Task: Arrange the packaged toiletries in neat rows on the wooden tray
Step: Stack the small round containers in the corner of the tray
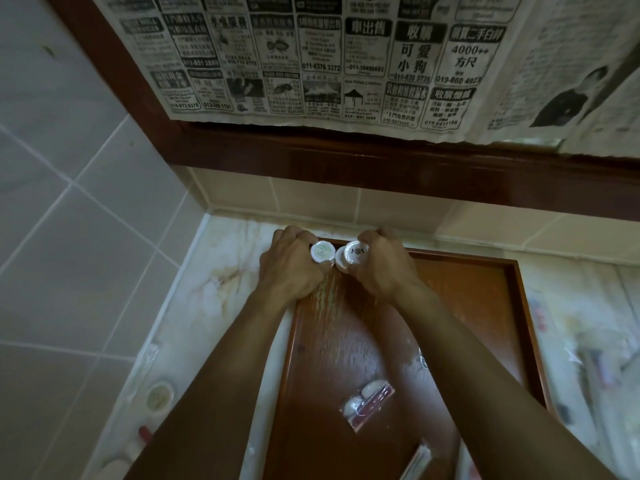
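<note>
A reddish wooden tray (467,299) lies on the marble counter, its far left corner under my hands. My left hand (291,268) grips a round white wrapped soap (322,252) at that corner. Beside it my right hand (381,268) grips another round white soap (356,252), with a third round soap (341,259) leaning between the two. Nearer to me on the tray lies a clear packet (367,403) holding white pieces and a red strip. A flat packet (417,460) shows at the tray's near edge, partly hidden by my right forearm.
A round pale soap (159,396) and a red-tipped item (145,433) lie on the counter left of the tray. Several blurred packets (595,362) lie on the counter to the right. A dark wooden frame (346,161) covered with newspaper hangs above the tiled wall.
</note>
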